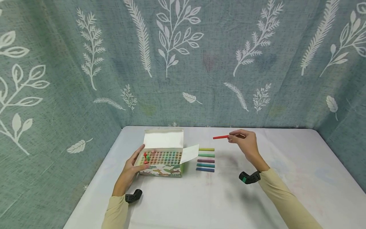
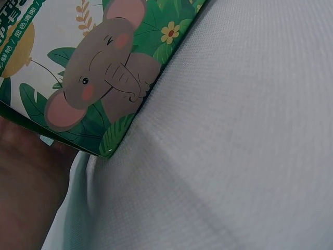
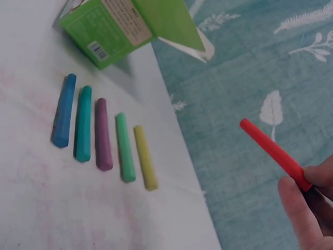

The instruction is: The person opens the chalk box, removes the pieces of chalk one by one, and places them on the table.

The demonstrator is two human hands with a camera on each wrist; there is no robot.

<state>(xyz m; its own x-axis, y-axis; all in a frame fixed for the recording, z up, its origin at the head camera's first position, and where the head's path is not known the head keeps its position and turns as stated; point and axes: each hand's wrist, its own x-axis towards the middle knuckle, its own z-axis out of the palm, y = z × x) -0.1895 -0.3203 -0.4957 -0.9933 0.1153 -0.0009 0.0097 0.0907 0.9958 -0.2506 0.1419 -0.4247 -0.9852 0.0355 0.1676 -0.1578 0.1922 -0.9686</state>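
The right hand (image 1: 243, 141) pinches a red stick (image 1: 220, 137) above the table (image 1: 177, 200), its held end partly hidden. The left hand (image 1: 129, 168), its palm hidden, grips the open box's (image 1: 164, 172) left end. Five coloured sticks (image 3: 104, 135) lie beside the box, which the left wrist view cuts off.

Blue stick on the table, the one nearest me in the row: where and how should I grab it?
Probably pinch the blue stick across its middle, coming from above and the right. It is slim and lies flat, with bare table on its near side, a narrow gap to the teal stick beyond, and the box off its left end.
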